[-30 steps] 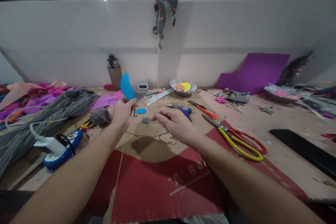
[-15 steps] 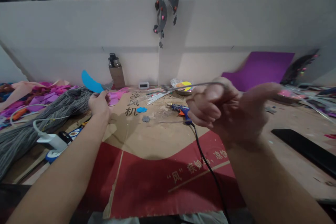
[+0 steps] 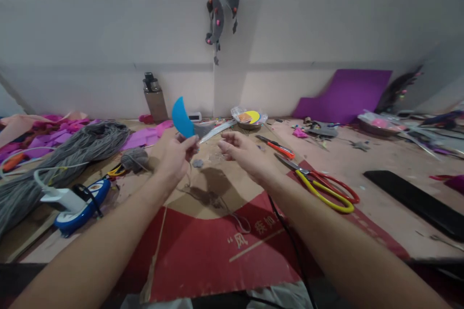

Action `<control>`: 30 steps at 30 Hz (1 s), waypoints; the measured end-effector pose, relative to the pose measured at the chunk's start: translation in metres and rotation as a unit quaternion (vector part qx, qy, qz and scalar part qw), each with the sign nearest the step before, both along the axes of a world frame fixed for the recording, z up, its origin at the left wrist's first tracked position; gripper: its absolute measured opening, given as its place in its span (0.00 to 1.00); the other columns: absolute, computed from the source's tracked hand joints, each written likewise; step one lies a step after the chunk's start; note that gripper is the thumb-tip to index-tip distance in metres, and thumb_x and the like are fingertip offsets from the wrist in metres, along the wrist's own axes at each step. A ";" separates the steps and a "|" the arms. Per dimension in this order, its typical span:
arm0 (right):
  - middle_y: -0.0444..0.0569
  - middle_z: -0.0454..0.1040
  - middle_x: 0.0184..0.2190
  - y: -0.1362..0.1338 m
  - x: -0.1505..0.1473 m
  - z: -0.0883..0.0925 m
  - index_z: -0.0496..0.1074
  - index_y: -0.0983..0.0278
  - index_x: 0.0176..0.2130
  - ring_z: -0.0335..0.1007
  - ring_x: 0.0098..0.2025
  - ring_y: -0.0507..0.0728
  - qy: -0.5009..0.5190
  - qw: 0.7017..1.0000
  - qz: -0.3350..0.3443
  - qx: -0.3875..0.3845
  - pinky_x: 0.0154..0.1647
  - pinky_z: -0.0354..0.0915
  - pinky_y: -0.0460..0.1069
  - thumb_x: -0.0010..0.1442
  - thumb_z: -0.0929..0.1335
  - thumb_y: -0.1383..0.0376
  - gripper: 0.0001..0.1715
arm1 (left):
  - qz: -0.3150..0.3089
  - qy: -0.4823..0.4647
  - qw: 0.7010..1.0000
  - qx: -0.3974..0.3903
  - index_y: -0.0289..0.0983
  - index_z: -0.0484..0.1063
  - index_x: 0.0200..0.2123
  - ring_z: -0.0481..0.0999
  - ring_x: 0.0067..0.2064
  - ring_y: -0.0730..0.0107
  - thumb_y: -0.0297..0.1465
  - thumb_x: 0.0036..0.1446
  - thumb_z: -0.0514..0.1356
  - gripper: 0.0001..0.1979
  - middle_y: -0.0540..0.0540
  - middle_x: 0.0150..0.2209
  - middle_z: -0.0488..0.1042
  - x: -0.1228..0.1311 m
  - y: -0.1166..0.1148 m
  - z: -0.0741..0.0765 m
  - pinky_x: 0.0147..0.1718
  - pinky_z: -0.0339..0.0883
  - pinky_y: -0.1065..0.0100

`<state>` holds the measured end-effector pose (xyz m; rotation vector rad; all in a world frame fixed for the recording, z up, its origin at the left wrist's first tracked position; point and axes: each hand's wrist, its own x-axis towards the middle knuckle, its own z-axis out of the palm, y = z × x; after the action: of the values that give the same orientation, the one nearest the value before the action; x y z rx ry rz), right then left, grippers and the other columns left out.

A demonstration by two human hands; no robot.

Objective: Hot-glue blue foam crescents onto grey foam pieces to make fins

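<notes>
My left hand (image 3: pixel 176 157) is closed on a blue crescent-shaped foam piece (image 3: pixel 181 118) with a grey part (image 3: pixel 203 129) joined to it, held upright above the cardboard sheet (image 3: pixel 203 241). My right hand (image 3: pixel 243 152) is just to its right, fingers pinched together near the grey part. A thin grey thread (image 3: pixel 217 203) trails from the hands down onto the cardboard. What the right fingers pinch is too thin to make out.
A bundle of grey yarn (image 3: pixel 54 159) and a yarn ball (image 3: pixel 135 158) lie left, by a blue tape measure (image 3: pixel 78 203) and white charger (image 3: pixel 58 195). Yellow-and-red scissors (image 3: pixel 322 190), an orange cutter (image 3: pixel 277 146), a bottle (image 3: pixel 154 99) and purple foam sheet (image 3: pixel 344 94) are beyond.
My right hand has dropped from a raised pull on the right back to the middle. My left hand has swung in from the left with the blue piece, meeting it.
</notes>
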<state>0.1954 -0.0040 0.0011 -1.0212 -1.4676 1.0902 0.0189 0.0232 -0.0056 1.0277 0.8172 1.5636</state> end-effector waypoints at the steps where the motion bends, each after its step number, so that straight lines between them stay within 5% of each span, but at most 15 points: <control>1: 0.48 0.72 0.38 0.002 -0.003 -0.005 0.68 0.61 0.42 0.68 0.37 0.54 0.018 1.000 0.000 -0.010 0.35 0.64 0.49 0.53 0.71 0.52 0.21 | -0.031 0.008 0.999 -0.003 0.34 0.70 0.27 0.66 0.22 0.79 0.29 0.37 0.71 0.14 0.53 0.22 0.70 0.009 -0.008 -0.002 0.23 0.60 0.74; 6: 0.42 0.67 0.25 0.003 -0.005 -0.011 0.67 0.63 0.29 0.61 0.28 0.50 0.043 0.999 -0.004 0.006 0.33 0.59 0.48 0.54 0.69 0.55 0.14 | -0.107 0.028 0.994 -0.003 0.34 0.72 0.29 0.68 0.24 0.77 0.28 0.40 0.70 0.12 0.50 0.25 0.72 0.029 -0.029 -0.004 0.25 0.62 0.72; 17: 0.40 0.65 0.24 0.006 0.001 -0.009 0.66 0.63 0.30 0.60 0.27 0.49 0.032 0.999 0.011 0.017 0.32 0.58 0.48 0.55 0.68 0.58 0.11 | -0.176 0.078 0.980 -0.045 0.32 0.76 0.35 0.78 0.28 0.67 0.35 0.49 0.67 0.13 0.41 0.29 0.79 0.014 -0.027 0.010 0.28 0.69 0.69; 20: 0.40 0.68 0.28 0.001 -0.006 -0.010 0.65 0.61 0.35 0.66 0.31 0.50 0.131 0.989 0.055 -0.027 0.38 0.64 0.49 0.56 0.69 0.53 0.16 | -0.133 0.093 0.987 -0.008 0.32 0.76 0.34 0.78 0.28 0.66 0.38 0.48 0.68 0.15 0.41 0.29 0.79 0.014 -0.024 0.008 0.27 0.69 0.69; 23: 0.44 0.72 0.37 -0.007 -0.016 -0.013 0.64 0.59 0.41 0.70 0.39 0.52 0.191 0.974 0.093 -0.080 0.43 0.66 0.49 0.54 0.71 0.49 0.23 | -0.023 0.119 0.991 0.061 0.33 0.77 0.33 0.78 0.29 0.65 0.39 0.48 0.68 0.15 0.43 0.30 0.79 0.013 -0.022 0.006 0.30 0.70 0.67; 27: 0.45 0.73 0.40 -0.015 -0.025 -0.015 0.64 0.58 0.49 0.71 0.40 0.53 0.144 0.966 0.203 -0.065 0.45 0.65 0.49 0.50 0.75 0.56 0.30 | 0.090 0.188 0.971 0.119 0.34 0.78 0.31 0.78 0.31 0.65 0.40 0.50 0.66 0.13 0.44 0.30 0.79 0.006 -0.018 0.004 0.32 0.71 0.67; 30: 0.42 0.70 0.32 -0.017 -0.024 -0.012 0.68 0.61 0.46 0.67 0.30 0.51 0.054 0.970 0.234 -0.039 0.37 0.65 0.49 0.56 0.70 0.59 0.18 | 0.083 0.175 0.973 0.123 0.34 0.78 0.32 0.77 0.29 0.64 0.39 0.51 0.66 0.13 0.44 0.29 0.78 0.000 -0.010 0.004 0.28 0.70 0.67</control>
<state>0.1714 -0.0213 -0.0111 -0.6668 -1.6297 1.5215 0.0184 0.0129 -0.0017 1.4763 0.9845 1.6805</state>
